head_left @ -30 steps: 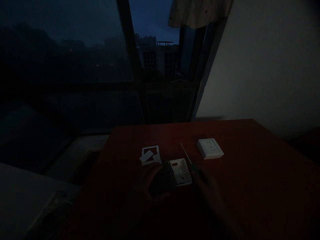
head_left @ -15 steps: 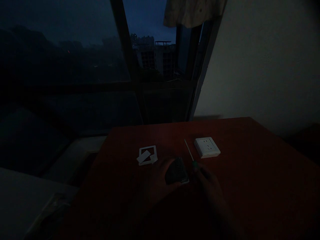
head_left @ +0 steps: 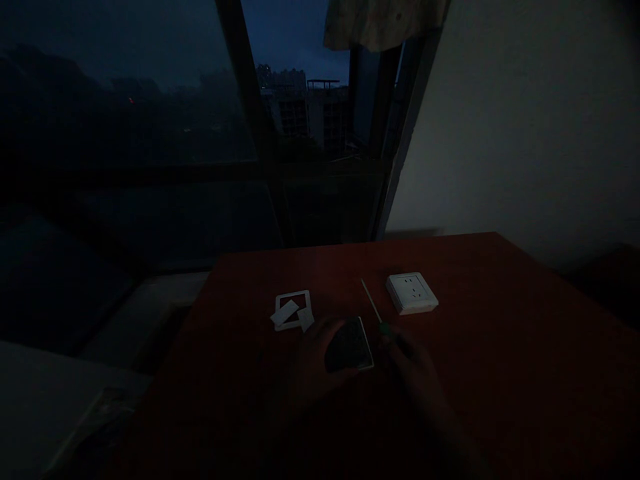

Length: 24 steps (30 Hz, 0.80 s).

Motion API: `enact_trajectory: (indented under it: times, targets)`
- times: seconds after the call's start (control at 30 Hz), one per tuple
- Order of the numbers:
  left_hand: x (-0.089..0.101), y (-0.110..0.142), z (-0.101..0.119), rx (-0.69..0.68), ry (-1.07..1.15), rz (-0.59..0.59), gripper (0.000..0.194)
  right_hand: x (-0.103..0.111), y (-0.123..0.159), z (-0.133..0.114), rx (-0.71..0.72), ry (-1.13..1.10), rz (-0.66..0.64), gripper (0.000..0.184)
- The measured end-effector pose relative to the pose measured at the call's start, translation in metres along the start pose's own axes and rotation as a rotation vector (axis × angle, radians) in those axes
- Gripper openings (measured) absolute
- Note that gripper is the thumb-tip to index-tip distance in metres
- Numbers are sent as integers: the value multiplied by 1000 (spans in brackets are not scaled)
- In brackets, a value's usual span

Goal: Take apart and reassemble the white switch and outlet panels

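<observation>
My left hand (head_left: 315,357) is wrapped round a dark, squarish switch module (head_left: 347,345) with a pale edge on its right side; the dim light hides its details. In my right hand (head_left: 413,357) is a screwdriver (head_left: 372,302) with a green handle, its shaft pointing up and left, apart from the module. Beyond the left hand lies a white square frame (head_left: 293,293) with two small white plates, one of them a slanted rectangle (head_left: 285,313), resting on it. A white wall socket (head_left: 413,293) on a box sits past the right hand.
Everything rests on a reddish-brown table (head_left: 475,287). Behind it stands a dark-framed window (head_left: 270,167) with a short curtain (head_left: 385,23) at the top. A pale wall (head_left: 520,133) rises at the right.
My left hand has tilted the dark module slightly, so its right edge shows more. The screwdriver has shifted a little left. The view has moved slightly.
</observation>
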<state>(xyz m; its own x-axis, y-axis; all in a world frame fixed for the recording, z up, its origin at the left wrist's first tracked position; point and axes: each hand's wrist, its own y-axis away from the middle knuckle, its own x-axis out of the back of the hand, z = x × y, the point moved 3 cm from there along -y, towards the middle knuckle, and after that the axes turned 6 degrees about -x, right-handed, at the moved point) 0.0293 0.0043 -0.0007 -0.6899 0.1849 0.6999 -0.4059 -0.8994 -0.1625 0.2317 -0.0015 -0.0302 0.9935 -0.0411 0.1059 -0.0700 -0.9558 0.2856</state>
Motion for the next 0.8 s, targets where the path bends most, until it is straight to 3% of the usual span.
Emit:
enact_trajectory:
  times: [0.8]
  targets:
    - [1, 4, -2, -28, 20, -51, 71, 1, 1, -3, 65, 41, 10, 38]
